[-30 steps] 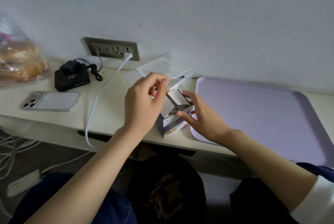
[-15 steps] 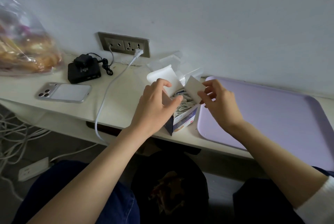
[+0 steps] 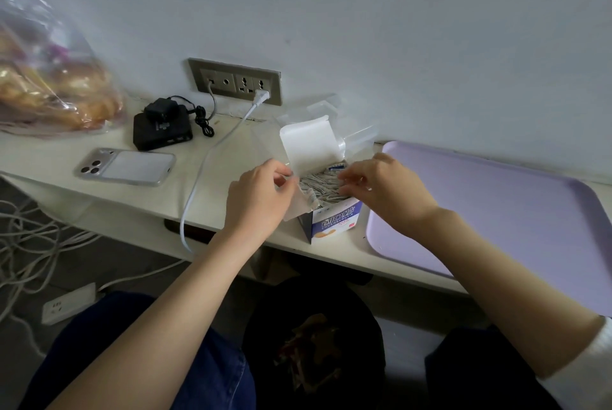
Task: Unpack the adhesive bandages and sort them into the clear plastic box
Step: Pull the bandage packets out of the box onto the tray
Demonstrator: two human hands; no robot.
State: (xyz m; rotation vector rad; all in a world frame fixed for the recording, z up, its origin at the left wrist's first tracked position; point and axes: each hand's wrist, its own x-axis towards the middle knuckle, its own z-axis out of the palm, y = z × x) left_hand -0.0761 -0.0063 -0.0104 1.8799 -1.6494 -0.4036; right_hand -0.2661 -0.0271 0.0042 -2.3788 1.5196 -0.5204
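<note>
My left hand [image 3: 261,197] pinches back the white side flap [image 3: 295,208] of the blue-and-white cardboard carton [image 3: 334,222]. Paper-wrapped adhesive bandages [image 3: 318,182] sit packed just under my right hand [image 3: 387,187], whose fingers curl onto them; I cannot tell if they grip any. The clear plastic box [image 3: 360,139] lies just beyond.

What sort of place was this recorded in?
Probably a home or dorm desk against a wall, not a lab: a wall socket panel with cables plugged in, a phone lying face down, and a bag of bread beside it.
</note>
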